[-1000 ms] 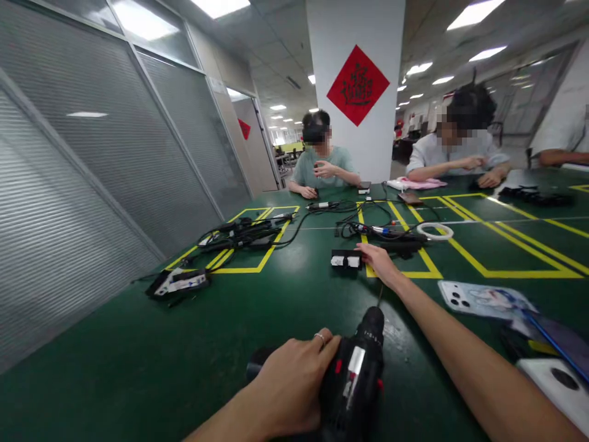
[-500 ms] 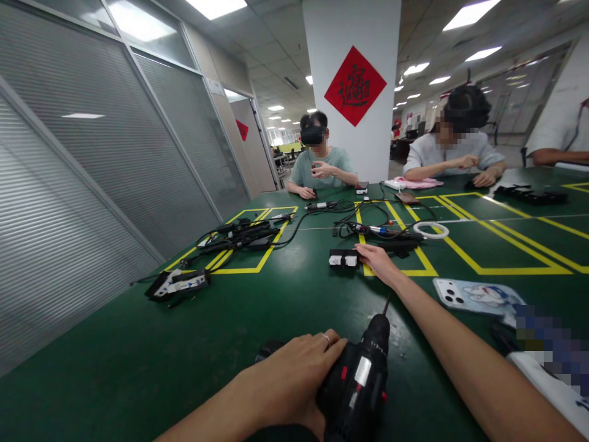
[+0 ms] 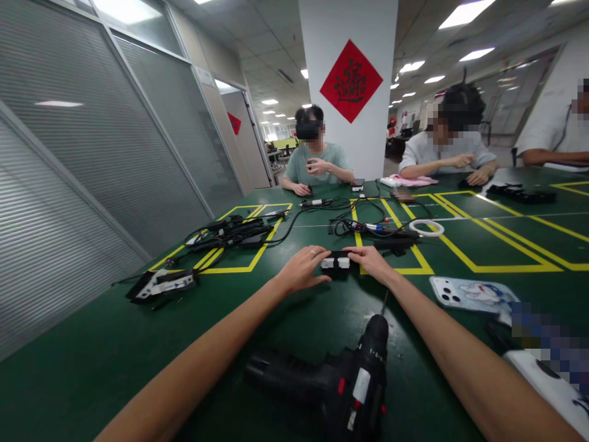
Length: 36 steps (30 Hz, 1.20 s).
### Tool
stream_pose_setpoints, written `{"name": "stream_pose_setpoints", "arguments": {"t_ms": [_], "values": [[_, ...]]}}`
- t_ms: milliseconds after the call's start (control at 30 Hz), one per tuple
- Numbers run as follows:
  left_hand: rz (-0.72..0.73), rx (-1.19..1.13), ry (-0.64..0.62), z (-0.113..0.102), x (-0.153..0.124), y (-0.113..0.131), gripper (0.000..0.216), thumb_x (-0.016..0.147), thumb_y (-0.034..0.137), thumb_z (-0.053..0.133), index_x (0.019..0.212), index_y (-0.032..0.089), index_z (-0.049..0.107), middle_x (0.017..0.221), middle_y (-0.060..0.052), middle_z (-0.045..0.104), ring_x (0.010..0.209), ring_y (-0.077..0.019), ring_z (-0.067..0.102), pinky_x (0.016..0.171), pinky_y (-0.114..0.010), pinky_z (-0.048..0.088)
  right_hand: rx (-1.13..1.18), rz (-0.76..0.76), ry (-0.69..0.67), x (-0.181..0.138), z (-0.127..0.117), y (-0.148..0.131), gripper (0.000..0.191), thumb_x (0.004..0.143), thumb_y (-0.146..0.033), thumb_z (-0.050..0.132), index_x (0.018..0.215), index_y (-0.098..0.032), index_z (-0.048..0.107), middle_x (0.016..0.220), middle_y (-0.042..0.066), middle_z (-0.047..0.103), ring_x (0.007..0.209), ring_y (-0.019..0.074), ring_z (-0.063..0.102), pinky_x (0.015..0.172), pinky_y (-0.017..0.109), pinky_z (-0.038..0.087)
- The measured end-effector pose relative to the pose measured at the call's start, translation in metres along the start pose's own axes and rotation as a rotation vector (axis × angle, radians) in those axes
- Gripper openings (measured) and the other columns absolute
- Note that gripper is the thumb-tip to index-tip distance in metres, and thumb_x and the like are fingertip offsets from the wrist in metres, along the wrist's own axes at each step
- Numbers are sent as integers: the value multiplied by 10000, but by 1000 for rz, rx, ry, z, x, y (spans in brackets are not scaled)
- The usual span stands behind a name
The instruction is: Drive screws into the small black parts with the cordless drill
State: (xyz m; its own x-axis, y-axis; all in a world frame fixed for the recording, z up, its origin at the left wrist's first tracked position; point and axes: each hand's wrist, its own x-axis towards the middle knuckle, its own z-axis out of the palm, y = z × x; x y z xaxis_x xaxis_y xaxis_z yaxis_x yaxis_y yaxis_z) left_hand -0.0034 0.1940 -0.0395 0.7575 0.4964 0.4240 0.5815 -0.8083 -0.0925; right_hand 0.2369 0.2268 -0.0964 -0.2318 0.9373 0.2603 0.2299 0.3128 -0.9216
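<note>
A small black holder with two white blocks lies on the green table between my hands. My left hand, wearing a ring, is at its left end. The fingertips reach its edge, and the thumb is spread away below. My right hand grips the holder's right end with its fingertips; the thumb's hold is partly hidden. Nearer to me, a black cordless drill lies on its side, its bit pointing away towards my right forearm. Neither hand touches the drill.
Black cables and devices lie bundled at the left, near a black-and-white device. More cables and a white ring sit beyond my right hand. A phone lies right. Co-workers sit across the table.
My left hand has let go of the drill and moved forward to the holder's left end. The drill stays lying on the table. My right hand remains at the holder's right end.
</note>
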Motion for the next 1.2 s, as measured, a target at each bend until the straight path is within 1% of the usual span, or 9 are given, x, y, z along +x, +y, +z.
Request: {"name": "stream_pose_setpoints", "arguments": {"t_ms": [133,267,633,733,800,867,933,1067,1200], "values": [[14,6,45,26,5,6,538,817,434,565,1263,153,454,1124,-135,570,1016,-246,557,875,-402,484,-8,6,-1,1,0,2,377,764,-303,572,1094,-156,680,989,67,714,891,199,628,849,319,447],[11,20,78,38,6,9,364,881,343,479,1196,162,501,1057,-126,586,954,-233,580,809,-389,505,-1,16,15,-1,-1,0,383,764,-303,571,1102,-154,675,982,65,716,890,196,629,854,321,446],[-28,10,119,32,-1,18,342,894,324,442,1183,151,498,1067,-132,585,991,-235,575,830,-380,508,6,53,21,-4,2,-7,370,746,-337,604,1055,-155,696,935,62,724,864,203,634,841,340,453],[-66,-26,169,31,-4,17,367,883,334,473,1206,160,479,1101,-129,577,1030,-230,557,880,-383,491,70,54,140,-2,1,-19,361,751,-397,607,975,-137,717,945,86,718,896,220,630,837,345,462],[-99,-51,210,29,-5,16,387,880,328,483,1233,169,456,1132,-132,567,1060,-230,542,913,-393,473,99,-3,290,0,2,-34,390,785,-439,566,955,-120,711,931,104,709,879,220,628,805,337,474],[-126,-72,242,28,-6,16,405,880,321,487,1258,184,436,1148,-135,562,1081,-234,534,930,-411,461,52,-80,346,1,9,-52,402,820,-474,516,941,-139,701,900,91,697,842,200,618,780,312,471],[-139,-89,260,27,-6,15,422,875,317,496,1273,195,426,1153,-134,563,1092,-239,527,941,-432,451,73,-67,253,0,24,-68,423,833,-515,486,915,-151,683,833,67,676,765,171,603,715,281,474],[-120,-122,259,25,-5,18,368,866,303,512,1214,190,481,1155,-129,567,1129,-247,502,968,-452,428,383,142,-34,-5,60,-84,497,837,-607,412,926,-159,611,666,6,593,569,115,535,541,236,448],[-92,-160,246,24,-1,24,438,846,337,539,1244,176,454,1261,-154,499,1220,-263,432,1008,-460,394,484,195,-37,-5,66,-81,498,815,-634,431,831,-158,576,498,-50,425,416,82,385,419,214,327]]}}
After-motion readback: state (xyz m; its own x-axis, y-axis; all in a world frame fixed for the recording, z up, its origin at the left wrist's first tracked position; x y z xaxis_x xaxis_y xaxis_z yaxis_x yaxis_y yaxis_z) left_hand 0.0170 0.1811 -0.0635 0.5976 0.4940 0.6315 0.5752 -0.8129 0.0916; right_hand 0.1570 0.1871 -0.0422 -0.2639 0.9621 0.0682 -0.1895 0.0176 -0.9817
